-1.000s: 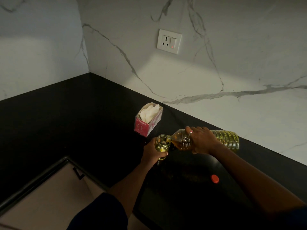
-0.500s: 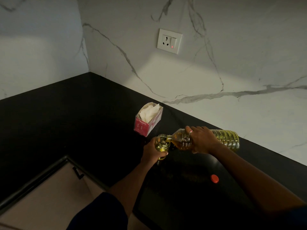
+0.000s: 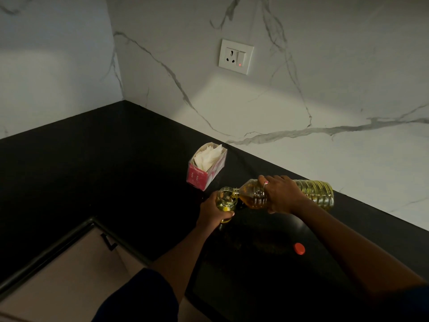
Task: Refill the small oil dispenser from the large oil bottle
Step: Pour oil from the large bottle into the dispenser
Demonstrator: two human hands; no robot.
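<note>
Head view: small oil dispenser (image 3: 225,201), open-mouthed, part-filled yellow

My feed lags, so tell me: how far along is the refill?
Done: the red bottle cap lies off on the black counter. In hand: the right hand tips the large clear plastic oil bottle into the small glass dispenser, gripped by the left hand. Left: finishing the fill, recapping.
</note>
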